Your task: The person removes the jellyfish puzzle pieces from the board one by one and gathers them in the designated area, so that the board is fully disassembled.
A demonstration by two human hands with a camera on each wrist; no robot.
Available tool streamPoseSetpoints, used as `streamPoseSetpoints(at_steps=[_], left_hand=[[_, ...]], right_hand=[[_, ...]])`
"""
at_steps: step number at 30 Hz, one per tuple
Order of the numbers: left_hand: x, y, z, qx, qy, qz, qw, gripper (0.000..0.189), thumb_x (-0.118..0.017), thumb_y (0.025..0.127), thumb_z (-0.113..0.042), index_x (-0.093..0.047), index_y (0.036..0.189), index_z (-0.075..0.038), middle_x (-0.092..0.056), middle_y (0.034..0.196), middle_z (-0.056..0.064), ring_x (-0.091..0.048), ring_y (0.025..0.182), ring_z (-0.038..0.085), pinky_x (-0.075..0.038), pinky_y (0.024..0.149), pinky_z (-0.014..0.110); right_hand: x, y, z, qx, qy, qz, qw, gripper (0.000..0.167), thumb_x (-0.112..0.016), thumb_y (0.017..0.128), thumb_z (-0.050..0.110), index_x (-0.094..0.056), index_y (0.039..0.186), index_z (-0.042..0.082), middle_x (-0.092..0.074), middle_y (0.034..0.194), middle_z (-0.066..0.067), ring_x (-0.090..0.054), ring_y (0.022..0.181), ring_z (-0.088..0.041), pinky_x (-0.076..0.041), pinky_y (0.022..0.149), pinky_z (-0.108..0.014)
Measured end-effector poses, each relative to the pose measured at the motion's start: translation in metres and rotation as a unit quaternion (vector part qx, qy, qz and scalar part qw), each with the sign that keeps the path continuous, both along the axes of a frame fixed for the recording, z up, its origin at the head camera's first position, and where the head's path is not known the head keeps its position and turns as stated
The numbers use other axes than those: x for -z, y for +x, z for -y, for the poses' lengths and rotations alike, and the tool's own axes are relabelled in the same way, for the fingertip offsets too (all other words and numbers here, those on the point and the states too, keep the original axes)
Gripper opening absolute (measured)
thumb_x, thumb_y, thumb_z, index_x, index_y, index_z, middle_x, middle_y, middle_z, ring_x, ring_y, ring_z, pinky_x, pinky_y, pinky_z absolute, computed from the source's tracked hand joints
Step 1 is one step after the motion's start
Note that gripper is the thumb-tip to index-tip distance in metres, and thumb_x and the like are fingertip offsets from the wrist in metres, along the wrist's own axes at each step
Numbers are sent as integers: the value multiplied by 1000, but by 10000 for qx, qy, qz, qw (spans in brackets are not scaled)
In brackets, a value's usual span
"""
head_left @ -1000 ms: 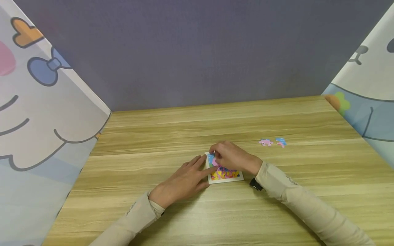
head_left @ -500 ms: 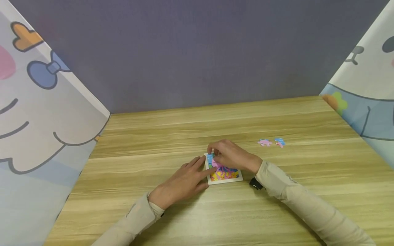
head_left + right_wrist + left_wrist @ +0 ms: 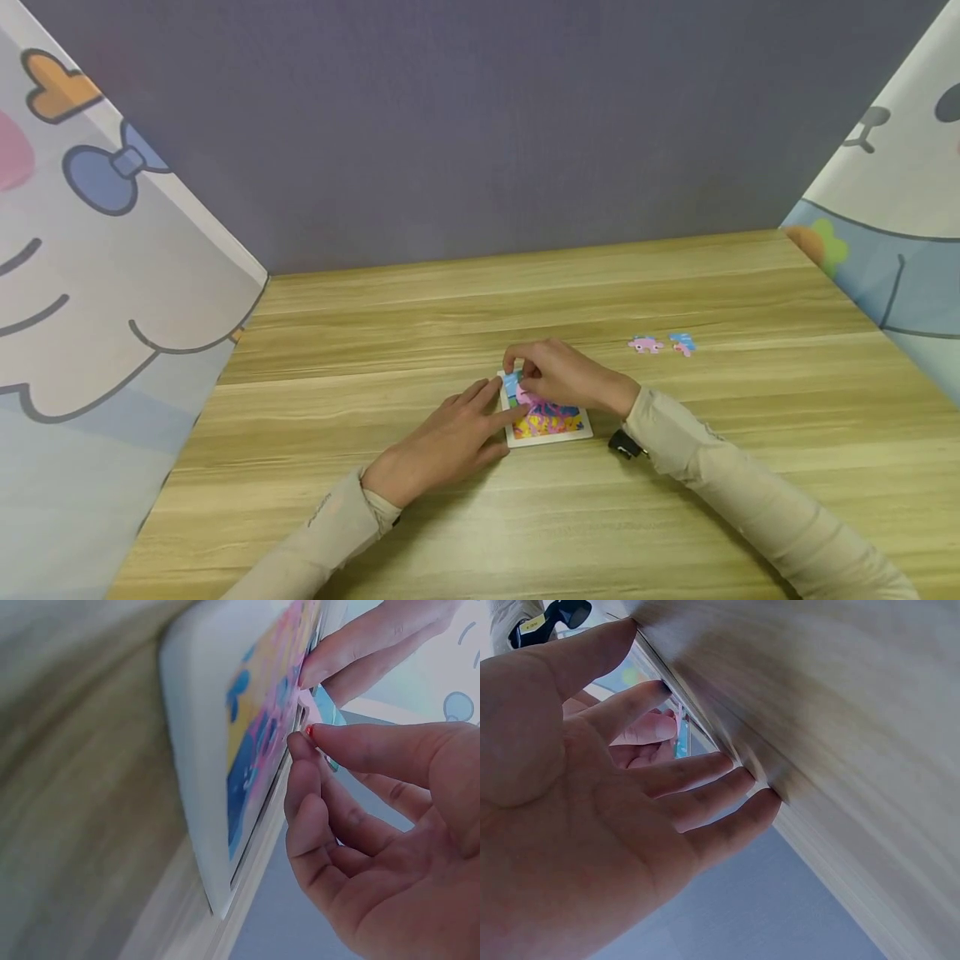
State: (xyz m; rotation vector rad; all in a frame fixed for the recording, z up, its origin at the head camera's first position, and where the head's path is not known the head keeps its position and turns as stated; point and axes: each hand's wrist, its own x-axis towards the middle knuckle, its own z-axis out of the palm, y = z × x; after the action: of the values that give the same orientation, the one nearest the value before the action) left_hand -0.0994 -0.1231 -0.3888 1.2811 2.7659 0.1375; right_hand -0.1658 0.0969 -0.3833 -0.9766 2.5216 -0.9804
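Observation:
A small jigsaw puzzle in a white frame (image 3: 551, 442) lies on the table, with yellow, pink and blue printing along its lower part. My left hand (image 3: 450, 437) is spread at its left side, fingertips along the frame's edge and the index finger reaching over onto the picture. Over the upper part of the frame, my right hand (image 3: 566, 379) pinches a pink and light-blue puzzle piece (image 3: 325, 709) between thumb and fingers. In the right wrist view that piece stands tilted, close to the board's surface. The right hand hides the frame's upper right part in the head view.
Two loose puzzle pieces lie to the right, beyond the right hand: a pink one with eyes (image 3: 646, 344) and a blue and pink one (image 3: 682, 343). A grey panel (image 3: 480, 133) stands behind the wooden table (image 3: 390, 333), with cartoon-printed panels on both sides.
The right hand's fingers have shifted slightly left over the frame, showing a little more of the picture. The left hand stays in place.

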Motion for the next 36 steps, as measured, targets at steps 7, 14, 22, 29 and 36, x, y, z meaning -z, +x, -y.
streamPoseSetpoints(at_steps=[7,14,22,29,36], left_hand=[[0,1,1,26,66,-76,9999,53,-57,101,-39,-46,151,-23,-35,154,24,-41,138,40,-49,98,53],[-2,1,1,-24,5,14,10000,54,-55,102,-40,-44,152,-24,-35,154,24,-39,139,40,-48,100,52],[-1,1,2,-58,-12,37,10000,54,-54,102,-41,-43,153,-26,-34,155,25,-38,140,39,-47,101,53],[-2,2,1,-83,-48,99,9999,54,-54,102,-41,-42,153,-26,-33,156,24,-37,141,38,-46,102,52],[-2,2,1,-135,-33,165,9998,53,-53,103,-41,-43,153,-27,-32,156,23,-36,142,37,-45,103,53]], right_hand=[[-9,-7,-9,172,-198,-20,9997,20,-65,93,1,-66,109,13,-69,83,-1,-64,70,-14,-52,65,-31],[-17,-8,-16,287,-410,-289,9983,20,-67,93,1,-67,110,11,-72,87,-4,-67,78,-18,-54,70,-34],[-14,-5,-28,423,-522,-251,9974,19,-67,94,3,-66,110,11,-71,85,-5,-66,76,-22,-54,69,-33],[-12,-7,-47,584,-498,-425,9961,20,-67,93,2,-66,112,10,-70,83,-5,-63,71,-18,-53,66,-31],[-17,-7,-63,792,-368,-478,9950,21,-67,94,4,-67,113,11,-69,84,-6,-61,70,-17,-52,64,-31]])
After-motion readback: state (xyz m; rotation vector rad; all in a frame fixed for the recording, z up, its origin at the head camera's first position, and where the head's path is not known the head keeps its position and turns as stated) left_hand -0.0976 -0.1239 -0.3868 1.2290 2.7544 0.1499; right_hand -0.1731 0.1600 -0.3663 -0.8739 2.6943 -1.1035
